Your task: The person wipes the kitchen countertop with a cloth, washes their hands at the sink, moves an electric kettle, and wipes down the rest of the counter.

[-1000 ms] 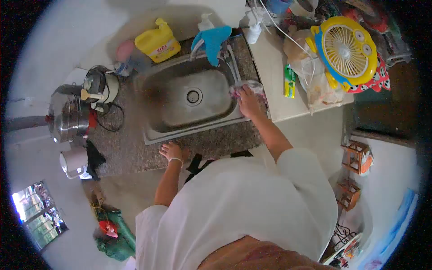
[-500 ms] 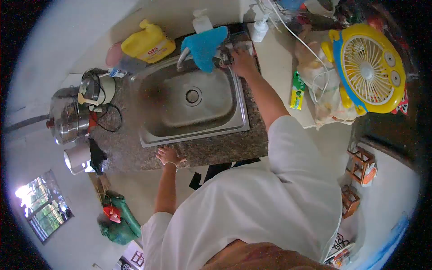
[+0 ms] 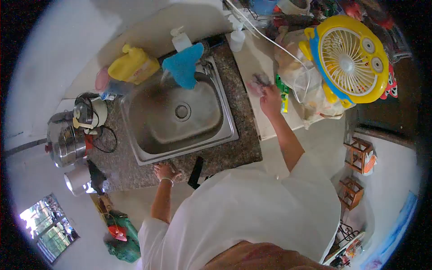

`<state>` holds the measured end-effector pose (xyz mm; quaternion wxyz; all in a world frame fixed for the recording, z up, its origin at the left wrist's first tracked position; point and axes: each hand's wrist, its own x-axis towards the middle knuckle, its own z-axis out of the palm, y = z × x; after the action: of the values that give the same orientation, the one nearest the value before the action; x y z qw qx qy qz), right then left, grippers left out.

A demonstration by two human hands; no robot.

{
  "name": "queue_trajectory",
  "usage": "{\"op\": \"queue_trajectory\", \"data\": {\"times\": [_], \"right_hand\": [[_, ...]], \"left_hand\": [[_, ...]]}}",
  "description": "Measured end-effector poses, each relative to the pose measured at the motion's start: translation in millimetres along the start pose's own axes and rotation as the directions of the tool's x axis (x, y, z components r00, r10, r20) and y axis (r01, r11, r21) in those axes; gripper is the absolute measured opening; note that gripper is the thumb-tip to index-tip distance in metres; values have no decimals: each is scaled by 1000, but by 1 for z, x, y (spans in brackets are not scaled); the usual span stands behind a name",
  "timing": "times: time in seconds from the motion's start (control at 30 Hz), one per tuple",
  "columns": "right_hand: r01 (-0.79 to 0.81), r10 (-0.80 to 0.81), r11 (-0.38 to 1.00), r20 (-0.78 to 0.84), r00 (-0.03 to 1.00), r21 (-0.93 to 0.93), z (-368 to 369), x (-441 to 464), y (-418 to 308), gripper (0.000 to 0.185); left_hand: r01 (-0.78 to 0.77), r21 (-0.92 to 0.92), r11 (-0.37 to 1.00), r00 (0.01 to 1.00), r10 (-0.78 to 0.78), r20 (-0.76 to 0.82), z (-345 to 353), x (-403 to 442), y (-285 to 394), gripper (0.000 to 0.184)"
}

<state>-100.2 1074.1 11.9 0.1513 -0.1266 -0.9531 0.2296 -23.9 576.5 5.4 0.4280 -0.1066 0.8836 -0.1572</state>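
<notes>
My right hand is closed on a crumpled pinkish cloth over the pale counter, just left of a green and yellow packet. The cloth is blurred. My left hand rests with fingers spread on the front edge of the speckled stone counter, below the steel sink. A blue cloth hangs over the faucet at the back of the sink.
Behind the sink stand a yellow jug and a white pump bottle. Another pump bottle is on the pale counter. A yellow fan and plastic bags lie right; a steel pot and a mug sit left.
My right hand has moved with the pinkish cloth from the sink's right rim, up beside the faucet, then right onto the pale counter. My left hand stays at the front edge. The view has shifted.
</notes>
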Motion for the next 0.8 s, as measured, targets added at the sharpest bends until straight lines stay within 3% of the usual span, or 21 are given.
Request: {"op": "queue_trajectory", "data": {"times": [0.03,0.07,0.17,0.23,0.3,0.4,0.53,0.63,0.67,0.73,0.8], "right_hand": [[84,-82,993,26,996,-85,10,5,3,36],[-34,56,986,131,990,-161,23,11,3,39],[83,-104,975,-94,990,-204,79,54,35,34],[83,-106,965,-80,991,-248,108,98,52,34],[-15,34,965,66,997,-263,73,138,16,39],[219,-219,886,48,975,-408,128,192,66,45],[170,-167,943,37,985,-286,133,228,69,43],[364,-344,920,150,927,-144,118,247,77,43],[151,-143,986,125,982,-62,97,235,52,45],[97,-97,995,30,995,-9,113,237,54,35],[217,-237,967,-164,958,-132,119,225,58,29]], "left_hand": [[4,3,1000,1000,-4,-15,2,3,0,129],[11,6,1000,999,-10,-31,9,8,-1,129],[18,-11,1000,999,-18,-47,24,17,-7,130],[12,-18,1000,999,-12,-38,22,16,-7,131],[4,-20,1000,1000,-5,-26,5,8,-1,132],[23,24,999,1000,-23,14,10,15,-3,132],[33,10,999,999,-33,36,3,7,-1,130],[-8,74,997,995,1,96,-8,2,4,128],[-24,82,996,995,16,96,-8,4,3,128],[-68,63,996,996,65,60,4,8,-1,128],[0,110,994,999,-6,51,10,10,-3,130]]}}
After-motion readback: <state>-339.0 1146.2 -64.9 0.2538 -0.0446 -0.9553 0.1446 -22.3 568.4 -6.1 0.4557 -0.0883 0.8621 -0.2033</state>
